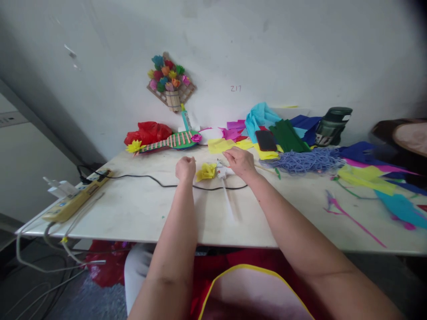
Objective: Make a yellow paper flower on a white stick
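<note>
My left hand [186, 169] is closed, its fingertips pressed together above the table, to the left of a yellow paper flower [206, 172]. Whatever it pinches, if anything, is too small to make out. My right hand [239, 161] is also closed in a pinch, just behind and right of a white glue gun [220, 170]. What sits between its fingertips cannot be made out. A pale glue stick [228, 202] reaches from the gun toward the table's front edge. Beyond the right fingertips lies a sheet of yellow crepe paper [220, 145].
A black cable [147, 177] crosses the table from a power strip [76, 198] at left. Behind stand a decorated green lute-shaped craft [173, 141] and a red bag [150, 133]. Rightward lie a phone [266, 140], blue-grey strings [303, 160], colored paper [289, 137] and a dark bottle [332, 126].
</note>
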Available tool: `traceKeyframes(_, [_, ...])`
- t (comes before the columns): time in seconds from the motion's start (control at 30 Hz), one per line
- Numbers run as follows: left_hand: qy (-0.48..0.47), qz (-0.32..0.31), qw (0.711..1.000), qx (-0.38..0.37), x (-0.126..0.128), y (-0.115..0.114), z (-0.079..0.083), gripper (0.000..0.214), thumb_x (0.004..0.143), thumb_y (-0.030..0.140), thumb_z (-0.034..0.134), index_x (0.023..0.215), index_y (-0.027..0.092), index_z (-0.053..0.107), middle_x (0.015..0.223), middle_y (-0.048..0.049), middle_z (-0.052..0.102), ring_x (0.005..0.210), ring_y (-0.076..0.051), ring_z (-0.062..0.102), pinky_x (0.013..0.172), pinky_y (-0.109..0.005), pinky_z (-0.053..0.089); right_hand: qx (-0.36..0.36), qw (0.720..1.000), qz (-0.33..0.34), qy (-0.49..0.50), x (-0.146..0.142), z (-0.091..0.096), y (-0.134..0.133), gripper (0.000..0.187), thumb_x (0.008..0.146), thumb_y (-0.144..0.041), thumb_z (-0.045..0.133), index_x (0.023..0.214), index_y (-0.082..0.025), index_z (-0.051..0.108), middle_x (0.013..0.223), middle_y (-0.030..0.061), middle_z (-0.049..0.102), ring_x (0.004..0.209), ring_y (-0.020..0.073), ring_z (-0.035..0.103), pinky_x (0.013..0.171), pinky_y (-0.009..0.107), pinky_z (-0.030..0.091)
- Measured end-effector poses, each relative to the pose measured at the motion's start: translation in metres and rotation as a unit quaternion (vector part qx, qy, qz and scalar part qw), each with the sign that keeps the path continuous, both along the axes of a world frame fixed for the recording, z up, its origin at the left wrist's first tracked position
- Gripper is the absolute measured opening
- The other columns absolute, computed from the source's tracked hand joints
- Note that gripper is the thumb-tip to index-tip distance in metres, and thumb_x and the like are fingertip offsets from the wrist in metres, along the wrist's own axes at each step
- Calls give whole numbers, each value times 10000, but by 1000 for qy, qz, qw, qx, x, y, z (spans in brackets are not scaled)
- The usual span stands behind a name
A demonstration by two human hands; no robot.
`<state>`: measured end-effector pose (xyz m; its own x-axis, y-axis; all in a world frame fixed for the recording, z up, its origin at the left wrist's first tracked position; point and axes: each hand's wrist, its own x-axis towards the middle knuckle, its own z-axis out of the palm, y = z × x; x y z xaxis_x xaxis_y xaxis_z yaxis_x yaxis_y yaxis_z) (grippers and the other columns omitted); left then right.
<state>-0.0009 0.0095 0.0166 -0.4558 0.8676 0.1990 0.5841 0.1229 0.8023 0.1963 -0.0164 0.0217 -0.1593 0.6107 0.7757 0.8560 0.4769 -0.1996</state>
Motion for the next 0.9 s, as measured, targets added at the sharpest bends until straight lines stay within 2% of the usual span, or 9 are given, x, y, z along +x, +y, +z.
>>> traceKeyframes(0.1, [11,-10,999,-39,-3,3,-4,188,699,375,580,705,213,675,822,-122,691,876,-302,604,726,-376,395,-2,1000,-5,-7,1,0,-1,322,891,-339,419,762,-199,679,765,30,691,701,138,579,574,254,291])
traceKeyframes(0.2, [41,-30,996,-69,-5,7,-9,266,718,422,549,660,205,691,823,-153,689,913,-327,590,737,-396,398,-19,999,-36,-22,0,2,-4,378,876,-405,434,649,-197,654,657,22,670,613,135,552,534,268,233])
traceKeyframes(0.33, [56,-33,995,-73,-7,15,-17,265,693,429,582,772,218,720,864,-142,701,1043,-323,542,772,-374,403,-52,996,-55,-40,-2,3,-6,434,862,-481,428,619,-204,655,596,24,655,567,136,536,519,267,194])
traceKeyframes(0.4, [58,-53,994,-70,-8,20,-22,288,686,442,589,812,221,723,866,-133,704,1065,-309,531,804,-363,399,-63,995,-59,-49,-3,2,-6,455,858,-514,417,627,-212,668,591,28,657,567,140,541,517,266,189])
traceKeyframes(0.53, [45,-74,995,-47,-7,28,-32,313,668,491,594,742,214,721,792,-143,696,1129,-326,485,863,-384,378,-71,994,-64,-60,-4,1,-6,487,856,-541,401,618,-220,678,592,36,664,567,141,549,514,269,184])
traceKeyframes(0.67, [30,-89,995,-39,-6,33,-37,332,661,517,596,738,218,718,808,-146,698,1092,-327,515,849,-391,385,-79,994,-56,-58,-5,3,-6,506,863,-548,386,614,-215,676,602,40,672,583,143,567,518,268,200])
traceKeyframes(0.73, [22,-83,995,-50,-6,35,-39,314,648,511,612,714,221,712,815,-140,700,1056,-324,543,829,-384,396,-85,994,-47,-55,-6,3,-6,476,873,-530,383,669,-227,690,644,34,690,616,150,586,525,265,222])
traceKeyframes(0.83, [-1,-71,996,-52,-7,41,-43,265,634,478,633,639,219,689,757,-121,696,982,-305,585,776,-354,417,-80,996,-9,-47,-6,2,-5,358,891,-464,394,873,-276,697,792,5,723,698,152,614,558,253,280])
traceKeyframes(0.9, [-36,-94,995,-28,-8,45,-47,237,638,449,630,608,217,673,686,-100,682,905,-273,610,734,-327,427,-72,997,13,-35,-7,0,-4,316,898,-431,399,980,-294,671,865,-7,725,735,149,620,587,247,311])
